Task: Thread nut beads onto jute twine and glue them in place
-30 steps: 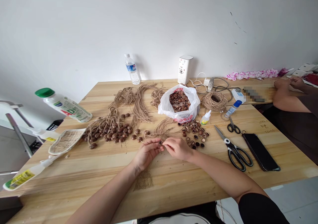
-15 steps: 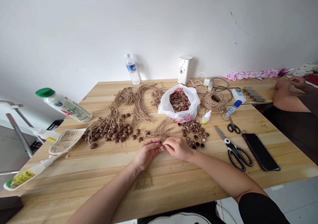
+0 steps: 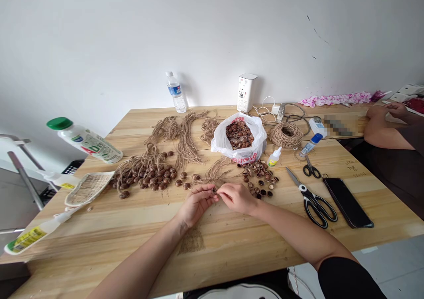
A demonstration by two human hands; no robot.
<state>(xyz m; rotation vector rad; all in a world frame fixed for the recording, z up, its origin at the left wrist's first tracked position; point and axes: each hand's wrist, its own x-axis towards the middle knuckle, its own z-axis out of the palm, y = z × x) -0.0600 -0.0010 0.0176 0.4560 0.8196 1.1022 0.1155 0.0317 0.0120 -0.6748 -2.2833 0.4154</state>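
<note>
My left hand (image 3: 195, 205) and my right hand (image 3: 237, 197) meet over the wooden table (image 3: 232, 241), pinching one small brown nut shell (image 3: 213, 191) between their fingertips. A strand of jute twine (image 3: 215, 172) runs from the shell toward a frayed bundle just beyond. To the right of my right hand lie loose nut shells (image 3: 260, 177). Left of my left hand is a heap of shells strung on twine (image 3: 147, 175). A white plastic bag (image 3: 239, 138) full of shells stands farther back.
Large scissors (image 3: 313, 197), small scissors (image 3: 310, 168), a black phone (image 3: 347, 202), glue bottles (image 3: 274, 157) and a twine ball (image 3: 286, 134) lie at the right. Bottles (image 3: 88, 142) and a woven piece (image 3: 88, 187) sit at the left. Another person's arms (image 3: 384, 126) rest at the far right.
</note>
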